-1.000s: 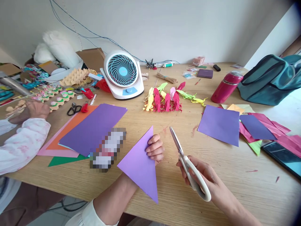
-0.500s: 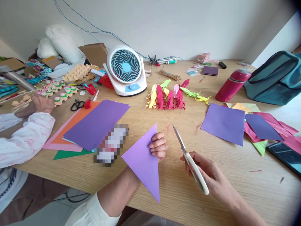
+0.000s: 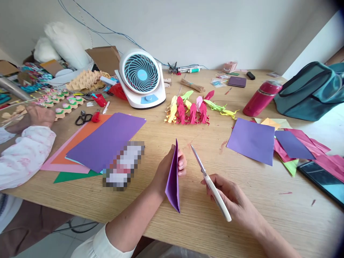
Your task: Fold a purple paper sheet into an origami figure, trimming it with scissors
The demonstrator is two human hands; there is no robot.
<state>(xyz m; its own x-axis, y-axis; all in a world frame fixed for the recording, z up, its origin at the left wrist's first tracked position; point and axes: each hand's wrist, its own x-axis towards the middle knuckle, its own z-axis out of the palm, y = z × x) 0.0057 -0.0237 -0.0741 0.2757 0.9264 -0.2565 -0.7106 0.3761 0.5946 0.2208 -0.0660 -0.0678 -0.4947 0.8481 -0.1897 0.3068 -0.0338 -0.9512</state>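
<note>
My left hand (image 3: 170, 166) grips a folded sheet of purple paper (image 3: 173, 186), turned nearly edge-on so that its layers show along the open side. A pair of white-handled scissors (image 3: 212, 186) is in my right hand (image 3: 231, 197), blades pointing up and away toward the left. The blades look closed and stay apart from the paper. On the right lies a purple square sheet (image 3: 251, 141) beside pink, green and yellow paper pieces (image 3: 303, 143). Left of my hands, a purple sheet (image 3: 107, 139) tops a stack of orange, pink and green paper.
Folded paper figures (image 3: 192, 111) stand beyond my hands, near a white fan (image 3: 142, 80). At right are a red bottle (image 3: 262, 98), a teal bag (image 3: 309, 91) and a phone (image 3: 322, 179). Another person's hand (image 3: 40, 115) is at far left. A blurred object (image 3: 125, 165) lies nearby.
My left hand has turned the folded purple paper from its broad triangular face to nearly edge-on. The scissors stay in my right hand, and the whole view has shifted slightly.
</note>
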